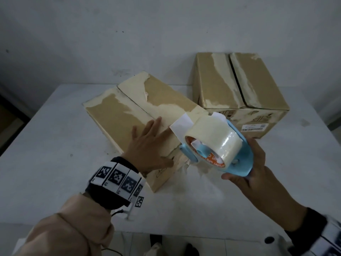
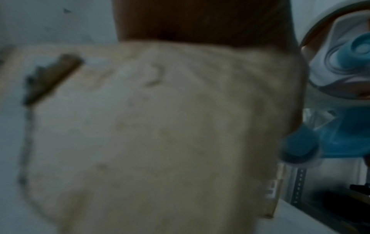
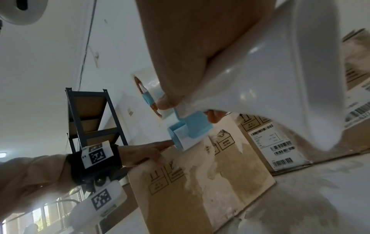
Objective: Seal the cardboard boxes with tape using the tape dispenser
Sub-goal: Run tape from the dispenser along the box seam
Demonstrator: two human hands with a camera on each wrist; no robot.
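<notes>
A flat cardboard box (image 1: 127, 115) with torn paper patches lies at the table's middle, its top seam running away from me. My left hand (image 1: 149, 143) rests flat on its near top, fingers straight. My right hand (image 1: 249, 170) grips the handle of a blue tape dispenser (image 1: 238, 154) loaded with a clear tape roll (image 1: 212, 133), tilted just above the box's near right corner. In the right wrist view the dispenser's roller end (image 3: 180, 140) sits at the box's top edge beside the left hand (image 3: 144, 152). The blurred left wrist view shows the box top (image 2: 160, 126) and the dispenser (image 2: 340, 71).
A second, taller cardboard box (image 1: 238, 89) with a barcode label stands at the back right of the white table (image 1: 46, 154). A grey wall rises behind. A dark metal shelf rack (image 3: 90, 117) stands off to the left.
</notes>
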